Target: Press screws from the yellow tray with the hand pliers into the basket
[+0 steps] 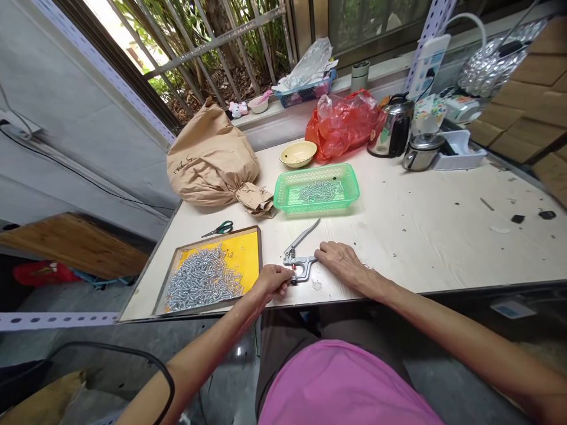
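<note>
Silver snap-fastener pliers lie on the table in front of me, one handle raised and a red tip in the jaw. My left hand is at the jaw, its thumb and fingers pinched together; whatever they hold is too small to make out. Fingers bent around the lower handle's end, my right hand rests on the tabletop and grips the pliers. Left of the pliers, a shallow tray lined in yellow bears a heap of small silvery spring-like or screw-like pieces. Similar pieces lie in the green plastic basket.
Green-handled scissors lie behind the tray. Farther back are a brown paper bag, a cream bowl, a red plastic bag, a kettle and a steel pot. Dark scraps lie at the right. The table's front edge is close to me.
</note>
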### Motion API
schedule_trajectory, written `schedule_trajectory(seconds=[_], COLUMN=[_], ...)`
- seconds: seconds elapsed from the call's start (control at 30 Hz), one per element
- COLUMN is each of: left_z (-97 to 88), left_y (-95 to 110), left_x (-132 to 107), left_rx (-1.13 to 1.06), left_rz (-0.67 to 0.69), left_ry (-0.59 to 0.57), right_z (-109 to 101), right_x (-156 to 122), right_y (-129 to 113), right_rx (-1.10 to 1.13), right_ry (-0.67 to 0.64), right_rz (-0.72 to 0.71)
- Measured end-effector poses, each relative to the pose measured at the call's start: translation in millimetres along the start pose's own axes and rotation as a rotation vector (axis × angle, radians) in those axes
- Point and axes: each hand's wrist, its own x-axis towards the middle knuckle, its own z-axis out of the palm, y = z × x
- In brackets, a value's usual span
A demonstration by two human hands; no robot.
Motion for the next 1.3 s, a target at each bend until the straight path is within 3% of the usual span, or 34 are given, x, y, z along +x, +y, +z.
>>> schedule_trajectory(seconds=[0.17,0.33,0.47,0.53,0.8,0.9,0.97,1.03,1.13,1.3], left_z=[-2.9,-2.2,-0.9,0.0,1.1,2.5,5.9,11.3,20.6,28.2], left_y=[5.3,5.3,5.6,5.9,1.8,-2.8,-3.9,-1.8,6.3,20.7], left_x=[0.6,-2.6,-4.7,-5.0,-7.2,-14.6,-18.7,-18.7,-9.1,12.2], left_rx=[-0.008,0.010,0.033,0.030,0.107,0.363,0.589,0.785,0.986,1.102], left_rz=[-0.054,-0.055,-0.062,-0.052,-0.021,0.170,0.419,0.667,0.867,0.883], left_ry=[-0.037,-0.023,-0.002,-0.002,0.005,0.186,0.336,0.406,0.380,0.264], right_z=[-7.5,-19.8,-20.9,-20.6,-25.0,-22.3,-20.1,-18.6,-17.0,-14.9], right_x=[-0.4,19.4,46.1,53.7,46.8,43.0,41.8,41.0,38.5,31.0], right_y=[1.1,24.9,38.7,38.4,28.4,27.3,26.3,25.0,23.6,25.8], right_rx=[0.048,0.126,0.106,0.095,0.066,0.064,0.067,0.071,0.075,0.146], right_ry=[-0.037,0.017,-0.151,-0.197,-0.132,-0.093,-0.077,-0.074,-0.075,-0.065], right_rz=[0.016,-0.022,-0.099,-0.136,-0.121,-0.112,-0.108,-0.101,-0.106,-0.076])
